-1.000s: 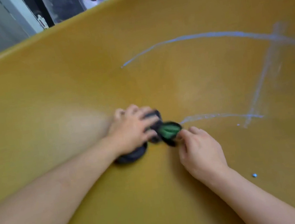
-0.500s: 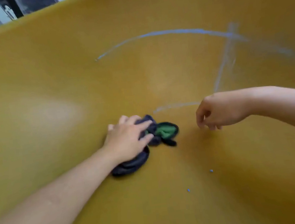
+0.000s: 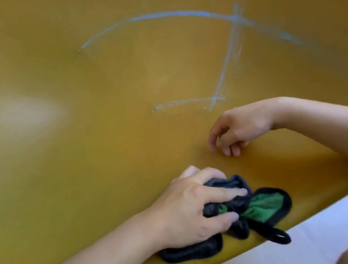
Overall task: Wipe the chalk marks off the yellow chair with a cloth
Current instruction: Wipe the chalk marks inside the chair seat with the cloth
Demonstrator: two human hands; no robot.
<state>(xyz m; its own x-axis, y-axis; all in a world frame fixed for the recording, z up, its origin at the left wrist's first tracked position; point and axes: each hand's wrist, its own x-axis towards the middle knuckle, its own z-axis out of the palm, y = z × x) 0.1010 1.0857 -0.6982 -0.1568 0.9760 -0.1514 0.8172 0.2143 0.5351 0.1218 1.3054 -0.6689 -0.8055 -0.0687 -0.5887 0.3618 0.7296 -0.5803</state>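
At lower centre of the frame, the left hand [image 3: 192,207] is seen with its fingers curled round the bunched dark and green cloth [image 3: 266,206], which is pressed on the yellow chair [image 3: 62,170] near its front edge. The chalk marks [image 3: 165,14] lie above those fingers and slightly right, the short lowest stroke being nearest. Between cloth and marks, the right hand [image 3: 239,129] is held loosely curled and empty.

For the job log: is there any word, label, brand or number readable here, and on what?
No readable text anywhere.
The chalk marks on the yellow chair are plain strokes, an arc and two straighter lines, not letters or numbers.
The cloth held by the left hand shows no label or print.
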